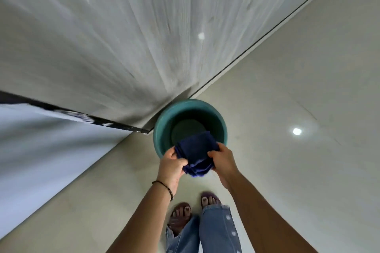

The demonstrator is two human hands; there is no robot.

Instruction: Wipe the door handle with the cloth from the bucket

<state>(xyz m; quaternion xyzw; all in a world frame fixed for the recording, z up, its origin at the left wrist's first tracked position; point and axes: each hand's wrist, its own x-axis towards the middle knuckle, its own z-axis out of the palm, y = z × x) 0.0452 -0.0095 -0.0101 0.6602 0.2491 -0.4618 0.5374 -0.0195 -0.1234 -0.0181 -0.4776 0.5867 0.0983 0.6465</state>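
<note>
Nearest us, at the bottom edge, our jeans (pixel 218 230) are cut off by the frame, and below them only the toes of our sandals (pixel 181 214) show on the pale floor (pixel 287 170). Our forearms rise from the lower corners; a thin dark bracelet (pixel 164 187) circles the left wrist.

Our left hand (pixel 171 167) and right hand (pixel 223 162) are both closed on the dark blue cloth (pixel 195 150), one at each side, fingers curled around its folded layers. The fingertips are mostly buried in the fabric, so we cannot see how tightly they pinch. The cloth sits over the near rim of the teal bucket (pixel 164 129), hiding that part of the rim.

The bucket stands on the floor against the bottom corner of a grey wood-grain door (pixel 123 37), which is smeared by motion blur. We cannot make out any handle on it. At left, a pale wall (pixel 41 139) is also blurred.
</note>
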